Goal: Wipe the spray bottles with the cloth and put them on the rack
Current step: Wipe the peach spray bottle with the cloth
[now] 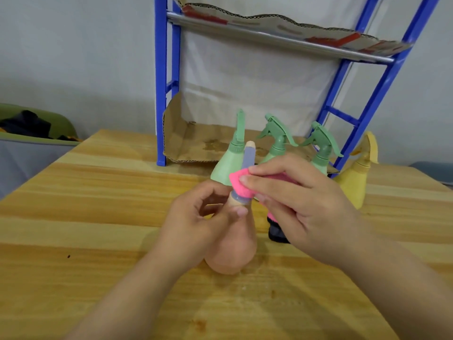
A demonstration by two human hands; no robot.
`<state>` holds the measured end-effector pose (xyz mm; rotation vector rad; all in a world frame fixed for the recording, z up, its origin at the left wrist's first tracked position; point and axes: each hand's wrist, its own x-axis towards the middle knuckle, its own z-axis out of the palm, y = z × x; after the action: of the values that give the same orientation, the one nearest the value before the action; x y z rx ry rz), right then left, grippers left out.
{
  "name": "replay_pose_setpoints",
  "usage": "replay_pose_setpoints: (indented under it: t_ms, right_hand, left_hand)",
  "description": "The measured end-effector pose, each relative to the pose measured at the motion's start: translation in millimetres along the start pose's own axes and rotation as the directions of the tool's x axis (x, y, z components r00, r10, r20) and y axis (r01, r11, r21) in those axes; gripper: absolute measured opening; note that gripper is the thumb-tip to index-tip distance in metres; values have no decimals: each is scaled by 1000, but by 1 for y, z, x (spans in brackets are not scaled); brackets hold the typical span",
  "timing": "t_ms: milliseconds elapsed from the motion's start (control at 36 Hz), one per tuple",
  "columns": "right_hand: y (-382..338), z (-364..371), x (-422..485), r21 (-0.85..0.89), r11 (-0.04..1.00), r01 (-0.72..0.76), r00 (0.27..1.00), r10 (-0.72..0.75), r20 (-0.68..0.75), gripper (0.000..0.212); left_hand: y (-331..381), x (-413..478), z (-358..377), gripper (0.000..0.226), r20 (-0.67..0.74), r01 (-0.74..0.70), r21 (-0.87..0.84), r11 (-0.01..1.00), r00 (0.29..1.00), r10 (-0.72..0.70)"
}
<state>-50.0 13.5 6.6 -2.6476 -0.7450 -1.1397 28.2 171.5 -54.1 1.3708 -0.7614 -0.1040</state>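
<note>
The left hand (196, 224) grips the peach bottle (232, 251) by its neck, base on the table (98, 217). The right hand (301, 204) pinches the pink cloth (241, 179) against its sprayer, near the blue rack (160, 94).

Cannot see the peach bottle's (235, 251) left flank behind the left hand (193, 227). Cannot make out most of the pink cloth (241, 179) under the right hand's (306, 207) fingers (269, 179), nor identify the dark thing (277, 233) below it. Cannot see the bodies of the middle green bottle (278, 141) and right green bottle (323, 148) behind that hand, nor the rack's (160, 94) cut-off top.
</note>
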Motion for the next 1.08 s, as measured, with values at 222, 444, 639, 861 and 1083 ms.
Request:
replay_pose_setpoints:
  t_ms: [222, 444, 639, 861, 1083]
  right_hand:
    - [16, 3, 15, 135, 948, -288, 950, 301, -87, 25]
    - [6, 8, -10, 266, 822, -503, 801, 559, -215, 24]
    - [-7, 26, -14, 309, 806, -505, 780, 580, -237, 20]
    - [-23, 39, -15, 258, 913, -315, 877, 384, -290, 12]
    - [-15, 36, -17, 154, 961, -231, 908, 270, -319, 13]
  left_hand:
    - [3, 0, -3, 23, 66, 44, -42, 998, 997, -41]
    - [8, 2, -7, 30, 91, 38, -115, 993, 995, -27]
    - [8, 2, 1, 19, -37, 30, -150, 988, 999, -36]
    - [6, 2, -2, 6, -24, 29, -179, 983, 999, -33]
    - [5, 4, -1, 10, -7, 35, -212, 977, 999, -37]
